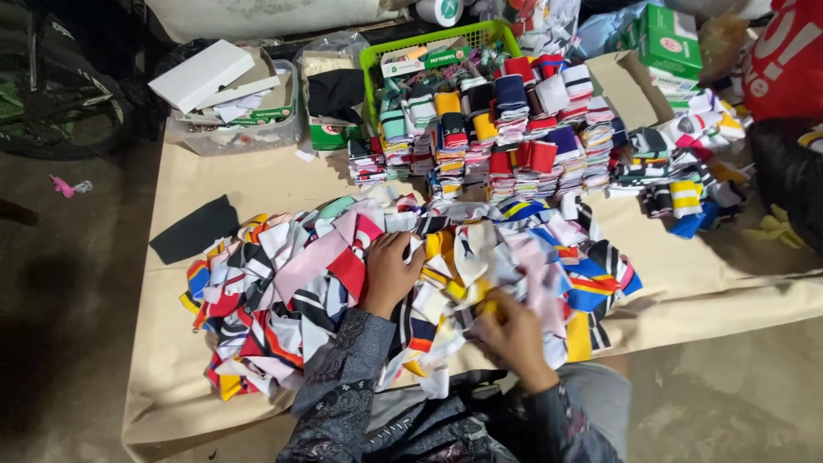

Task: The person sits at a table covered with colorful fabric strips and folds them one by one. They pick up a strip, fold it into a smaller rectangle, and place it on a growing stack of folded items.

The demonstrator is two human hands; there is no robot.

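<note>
1. Your left hand [390, 273] lies palm down on the scraps [326, 274], fingers loosely spread and pointing away from you. It presses flat on the heap and grips nothing that shows.
2. Your left forearm, in a dark patterned sleeve [343, 386], runs up from the bottom edge, angled slightly right.
3. Your right hand [513, 336] sits nearer your body, at the heap's near right edge. Its fingers curl in among white and yellow pieces; they look closed on a piece, but you cannot tell which one.
4. Both hands rest in the same heap, the left farther in and just left of its middle, the right lower and to the right, with a band of scraps between them.
5. That heap is loose fabric pieces in red, pink, white, black, yellow and blue, spread across the paper [257, 180] covering the table, reaching from its left part to past the middle.
6. Beyond the heap, well apart from your hands, stand folded stacks [506, 137] of the same striped cloth.
7. A green basket [377, 60] stands behind those stacks.
8. A black cloth patch [195, 230] lies flat on the paper, just left of the heap's far corner.
</note>
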